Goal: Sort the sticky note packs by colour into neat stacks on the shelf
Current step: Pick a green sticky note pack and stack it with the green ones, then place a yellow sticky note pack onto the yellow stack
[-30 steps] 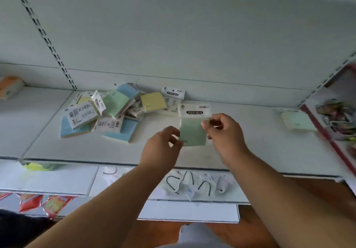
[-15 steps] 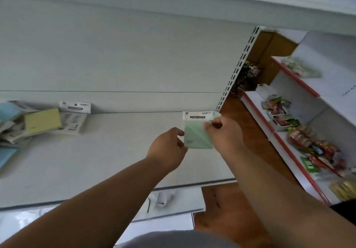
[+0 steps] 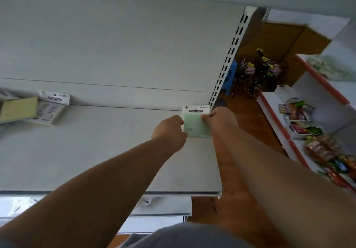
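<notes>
A green sticky note pack (image 3: 195,125) with a white header card sits low over the right end of the white shelf (image 3: 96,157), near the back panel. My left hand (image 3: 170,130) grips its left edge and my right hand (image 3: 219,121) pinches its right edge near the top. I cannot tell whether another pack lies beneath it. At the far left, a yellow pack (image 3: 18,109) and a face-down pack (image 3: 48,111) lie at the edge of the unsorted pile, most of which is out of frame.
The shelf ends at a slotted upright (image 3: 229,57) just right of the green pack. Beyond it is a wooden floor (image 3: 250,116) with a wire stand (image 3: 258,70). A red-edged shelf unit with snack packets (image 3: 300,120) stands at the right.
My view swung right, so the mixed pile slid out of frame to the left. Both hands carried the green pack to the shelf's right end and lowered it toward the surface.
</notes>
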{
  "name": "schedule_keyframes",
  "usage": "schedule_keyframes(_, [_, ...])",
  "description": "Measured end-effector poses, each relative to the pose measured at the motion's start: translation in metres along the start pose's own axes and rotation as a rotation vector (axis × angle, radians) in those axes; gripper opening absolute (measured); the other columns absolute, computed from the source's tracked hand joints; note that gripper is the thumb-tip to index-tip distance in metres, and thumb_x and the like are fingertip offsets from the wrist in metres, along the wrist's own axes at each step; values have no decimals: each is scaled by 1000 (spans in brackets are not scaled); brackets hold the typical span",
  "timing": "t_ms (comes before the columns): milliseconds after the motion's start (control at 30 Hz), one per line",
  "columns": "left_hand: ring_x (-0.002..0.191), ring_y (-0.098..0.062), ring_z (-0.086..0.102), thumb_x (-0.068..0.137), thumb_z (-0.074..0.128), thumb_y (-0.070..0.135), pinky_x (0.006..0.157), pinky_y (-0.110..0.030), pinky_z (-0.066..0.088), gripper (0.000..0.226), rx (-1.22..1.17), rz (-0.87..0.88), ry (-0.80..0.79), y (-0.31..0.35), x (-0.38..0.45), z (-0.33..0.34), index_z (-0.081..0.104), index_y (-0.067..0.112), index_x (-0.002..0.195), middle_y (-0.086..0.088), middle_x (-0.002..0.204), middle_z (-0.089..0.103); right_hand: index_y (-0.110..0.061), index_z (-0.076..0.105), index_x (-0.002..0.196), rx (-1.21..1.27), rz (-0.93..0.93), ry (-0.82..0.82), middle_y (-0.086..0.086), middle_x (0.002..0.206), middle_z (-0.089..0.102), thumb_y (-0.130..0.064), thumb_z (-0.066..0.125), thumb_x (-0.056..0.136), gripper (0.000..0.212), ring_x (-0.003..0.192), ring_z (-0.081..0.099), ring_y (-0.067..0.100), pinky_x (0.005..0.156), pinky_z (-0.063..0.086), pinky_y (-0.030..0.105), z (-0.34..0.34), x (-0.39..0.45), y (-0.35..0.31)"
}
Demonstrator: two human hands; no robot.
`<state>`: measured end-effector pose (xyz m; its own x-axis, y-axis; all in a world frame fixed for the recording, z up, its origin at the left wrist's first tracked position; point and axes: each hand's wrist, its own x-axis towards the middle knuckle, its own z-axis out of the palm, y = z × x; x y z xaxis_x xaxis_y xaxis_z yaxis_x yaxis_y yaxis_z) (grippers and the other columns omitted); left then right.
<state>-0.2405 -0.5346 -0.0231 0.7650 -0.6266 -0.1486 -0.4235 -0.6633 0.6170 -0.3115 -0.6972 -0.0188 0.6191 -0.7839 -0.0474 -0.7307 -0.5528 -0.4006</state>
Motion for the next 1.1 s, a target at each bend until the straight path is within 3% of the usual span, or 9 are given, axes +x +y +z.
schedule_keyframes(133, [87, -16, 63, 80, 66, 38, 75, -31, 53, 38, 18, -8, 12, -3, 0, -2, 56, 28, 115, 8, 97, 67, -13, 55, 95, -46, -58, 89, 6, 92, 62, -44, 64, 84, 34, 88, 60, 25, 66, 44, 31, 1, -6, -6])
schedule_keyframes(300, [74, -6, 61, 81, 63, 36, 65, -26, 51, 33, -57, -42, 53, -21, -16, -15, 56, 32, 112, 17, 81, 63, -20, 51, 78, 48, -204, 151, -4, 72, 53, -37, 60, 86, 22, 67, 52, 15, 48, 32, 26, 3, -31, -39])
schedule_keyframes(367, [71, -2, 59, 82, 63, 37, 60, -25, 50, 30, -82, -66, 69, -41, -28, -25, 56, 33, 110, 18, 78, 61, -22, 49, 74, 112, -273, 131, -6, 70, 52, -35, 59, 86, 21, 63, 49, 12, 48, 29, 26, 10, -45, -64])
schedule_keyframes(500, [67, -1, 58, 83, 62, 39, 52, -21, 42, 27, -142, -118, 126, -103, -51, -61, 56, 34, 108, 17, 80, 60, -23, 51, 70, 184, -365, 40, -8, 67, 55, -37, 58, 86, 21, 61, 50, 9, 49, 32, 24, 41, -73, -132])
schedule_keyframes(767, [65, -6, 61, 81, 64, 38, 58, -23, 44, 24, -200, -250, 301, -264, -79, -185, 58, 33, 103, 14, 76, 62, -22, 50, 67, 369, -408, -133, -7, 65, 57, -36, 59, 84, 24, 63, 54, 12, 53, 37, 25, 134, -133, -297])
schedule_keyframes(867, [71, -16, 66, 80, 65, 37, 66, -30, 52, 30, -287, -331, 336, -313, -82, -224, 56, 32, 108, 11, 81, 64, -24, 50, 66, 399, -407, -168, -9, 66, 56, -31, 59, 83, 21, 67, 54, 15, 54, 35, 25, 162, -147, -344])
schedule_keyframes(967, [73, -19, 69, 81, 64, 28, 68, -34, 56, 43, -448, -403, 346, -345, -75, -255, 54, 24, 122, 7, 93, 67, -21, 60, 82, 450, -363, -213, -7, 83, 63, -30, 60, 83, 9, 77, 61, 20, 63, 45, 27, 178, -152, -379])
schedule_keyframes(1033, [61, -16, 70, 83, 64, 23, 55, -27, 52, 49, -598, -438, 323, -356, -66, -268, 51, 19, 130, 1, 94, 68, -18, 62, 103, 482, -314, -270, -1, 106, 65, -30, 61, 85, 22, 86, 67, 26, 77, 54, 38, 183, -152, -398])
schedule_keyframes(1100, [60, -16, 71, 85, 63, 20, 51, -26, 50, 50, -764, -497, 281, -360, -55, -276, 49, 17, 133, -3, 91, 70, -21, 58, 117, 507, -267, -332, 0, 110, 64, -30, 60, 86, 33, 85, 69, 26, 77, 56, 42, 185, -148, -413])
